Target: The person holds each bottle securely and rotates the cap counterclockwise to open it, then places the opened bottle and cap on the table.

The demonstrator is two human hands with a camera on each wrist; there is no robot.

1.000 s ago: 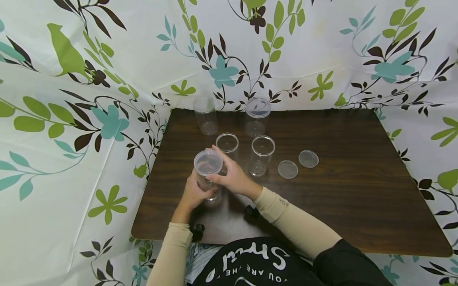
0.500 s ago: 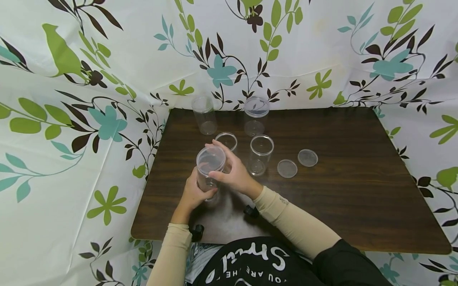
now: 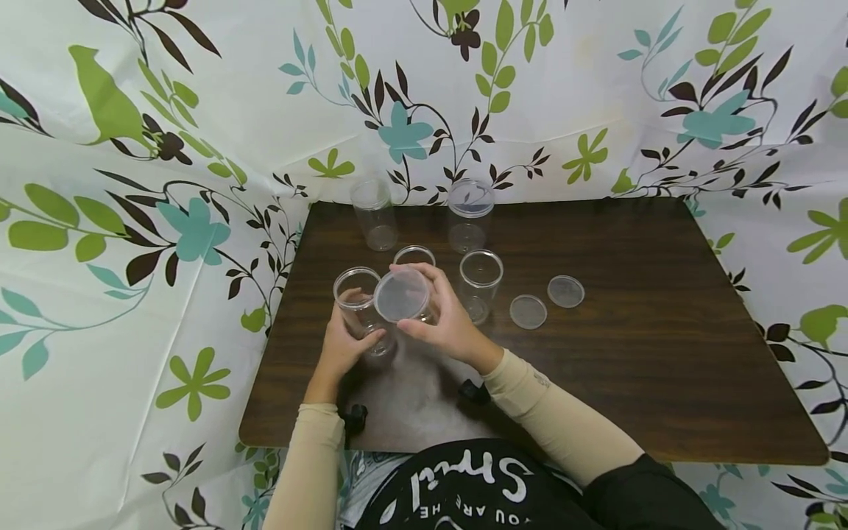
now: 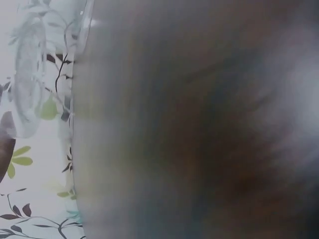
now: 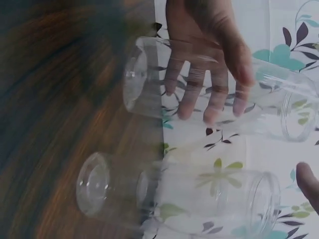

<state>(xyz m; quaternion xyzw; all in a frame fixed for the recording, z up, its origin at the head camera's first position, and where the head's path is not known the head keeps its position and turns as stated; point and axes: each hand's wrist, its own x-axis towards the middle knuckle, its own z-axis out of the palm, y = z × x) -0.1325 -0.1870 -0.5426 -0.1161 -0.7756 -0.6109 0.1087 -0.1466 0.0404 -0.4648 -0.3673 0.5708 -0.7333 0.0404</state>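
My left hand grips a clear plastic jar around its side, near the front left of the table. The jar's top is uncovered and it looks empty. In the right wrist view, the left fingers show through the jar wall. My right hand pinches a translucent round lid by its edge, tilted just right of the jar's rim. At the left of the left wrist view are the lid and a fingertip; blur covers most of that view.
Two uncapped clear jars stand beyond my right hand, one partly hidden by it. Two more jars with lids stand at the back edge. Two loose lids lie flat to the right on the brown table.
The lid has come off the jar in my right hand and shifted to the right. My left hand has moved slightly left with the jar.
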